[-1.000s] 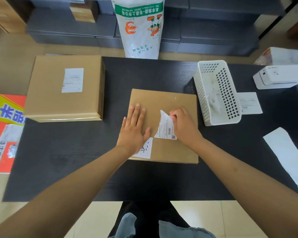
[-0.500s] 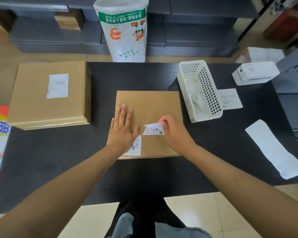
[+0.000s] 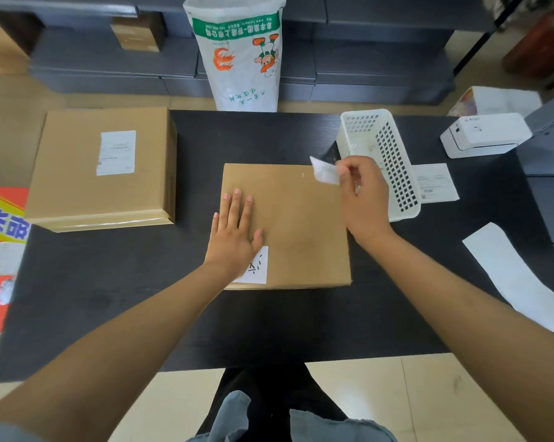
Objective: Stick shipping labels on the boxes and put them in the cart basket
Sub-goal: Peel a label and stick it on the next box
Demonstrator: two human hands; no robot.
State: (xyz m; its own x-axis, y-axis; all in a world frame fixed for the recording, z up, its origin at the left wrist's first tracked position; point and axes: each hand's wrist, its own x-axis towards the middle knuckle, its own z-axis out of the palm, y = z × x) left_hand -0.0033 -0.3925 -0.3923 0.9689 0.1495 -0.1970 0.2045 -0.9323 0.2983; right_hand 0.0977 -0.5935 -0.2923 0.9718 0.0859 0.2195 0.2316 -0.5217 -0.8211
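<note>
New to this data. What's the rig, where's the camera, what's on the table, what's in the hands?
There is no robot: a person works with bare hands, filmed by one wide-angle head camera looking down. The left hand presses flat on the cardboard box in the middle of the black table. The right hand pinches a small piece of white paper above the box's far right corner. A larger labelled box lies to the left; a white plastic basket, a printed label, a white label printer and a white paper strip lie to the right.
</note>
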